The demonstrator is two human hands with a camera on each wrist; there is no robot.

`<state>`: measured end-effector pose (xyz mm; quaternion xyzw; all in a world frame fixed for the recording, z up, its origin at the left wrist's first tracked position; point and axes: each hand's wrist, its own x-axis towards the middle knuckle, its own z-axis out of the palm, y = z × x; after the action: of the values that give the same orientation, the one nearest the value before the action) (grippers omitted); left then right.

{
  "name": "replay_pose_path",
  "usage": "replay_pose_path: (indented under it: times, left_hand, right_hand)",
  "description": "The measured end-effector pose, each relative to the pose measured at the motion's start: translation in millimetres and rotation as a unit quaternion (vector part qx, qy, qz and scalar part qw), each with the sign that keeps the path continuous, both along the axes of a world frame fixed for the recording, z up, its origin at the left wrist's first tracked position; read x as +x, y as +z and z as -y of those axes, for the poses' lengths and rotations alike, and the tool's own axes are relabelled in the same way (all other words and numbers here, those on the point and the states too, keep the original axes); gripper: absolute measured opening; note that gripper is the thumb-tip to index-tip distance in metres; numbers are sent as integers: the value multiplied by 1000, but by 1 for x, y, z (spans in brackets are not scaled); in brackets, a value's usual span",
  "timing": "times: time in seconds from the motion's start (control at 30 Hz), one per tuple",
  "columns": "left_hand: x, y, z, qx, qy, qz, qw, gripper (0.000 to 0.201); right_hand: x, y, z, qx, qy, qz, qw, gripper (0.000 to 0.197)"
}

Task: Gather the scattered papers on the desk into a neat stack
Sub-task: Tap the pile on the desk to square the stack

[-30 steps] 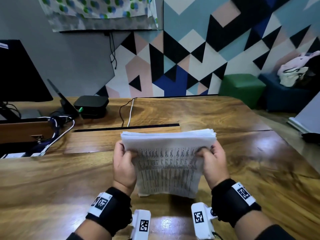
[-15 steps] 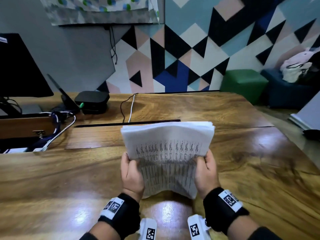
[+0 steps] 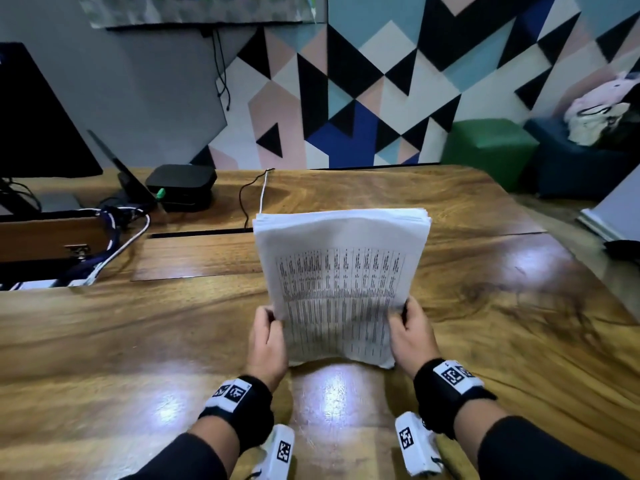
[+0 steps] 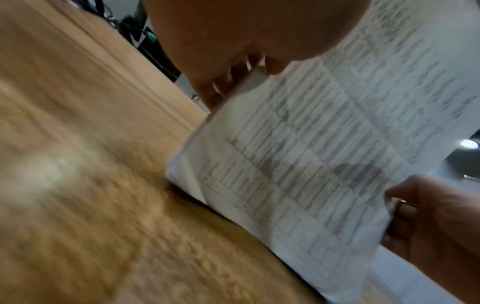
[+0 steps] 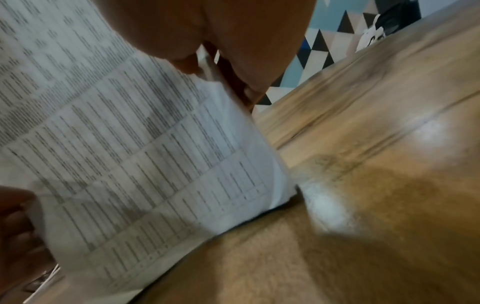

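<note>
A thick stack of printed papers (image 3: 341,289) stands upright on its lower edge on the wooden desk (image 3: 104,341), its printed table facing me. My left hand (image 3: 266,336) grips the stack's left side, thumb in front and fingers behind. My right hand (image 3: 410,329) grips the right side the same way. In the left wrist view the papers (image 4: 311,164) meet the desk at their lower corner, and the right hand (image 4: 428,216) shows at the far edge. The right wrist view shows the papers (image 5: 130,154) resting on the desk.
A black monitor (image 3: 38,116), a black box (image 3: 180,185) and tangled cables (image 3: 114,230) sit at the desk's back left. A dark slot (image 3: 201,233) crosses the desk behind the stack. Green (image 3: 488,150) and blue (image 3: 581,168) stools stand beyond the right edge.
Both hands slid down the sides of the stack toward its lower half. The stack now stands taller and more upright on the desk.
</note>
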<state>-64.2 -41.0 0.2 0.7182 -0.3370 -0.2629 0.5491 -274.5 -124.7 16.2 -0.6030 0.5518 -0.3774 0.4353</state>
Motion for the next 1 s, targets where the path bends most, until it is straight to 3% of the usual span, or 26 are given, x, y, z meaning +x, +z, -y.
replay_pose_path:
  times: [0.13, 0.27, 0.4, 0.53, 0.6, 0.67, 0.87, 1.0]
  left_hand:
    - [20, 5, 8, 80, -36, 81, 993, 7]
    - [30, -18, 10, 240, -62, 20, 969, 11]
    - [21, -44, -2, 325, -76, 2, 943, 22]
    - [11, -50, -8, 355, -81, 45, 930, 18]
    - [11, -49, -10, 355, -82, 61, 929, 16]
    - [13, -46, -11, 354, -76, 72, 929, 19]
    - [4, -39, -11, 358, -108, 24, 927, 24]
    - [-2, -32, -11, 363, -96, 24, 926, 30]
  right_hand:
    - [-3, 6, 17, 31, 28, -97, 994, 11]
    - [-4, -7, 25, 147, 74, -207, 964, 26]
    - [-8, -32, 16, 241, 105, -285, 922, 27]
    - [-10, -35, 4, 258, 85, -313, 910, 26]
    - [-8, -36, 3, 257, 84, -316, 910, 16]
    - [-8, -37, 2, 256, 69, -310, 913, 22]
    - [-1, -35, -15, 301, 76, -360, 880, 32]
    - [2, -31, -17, 293, 85, -381, 873, 22]
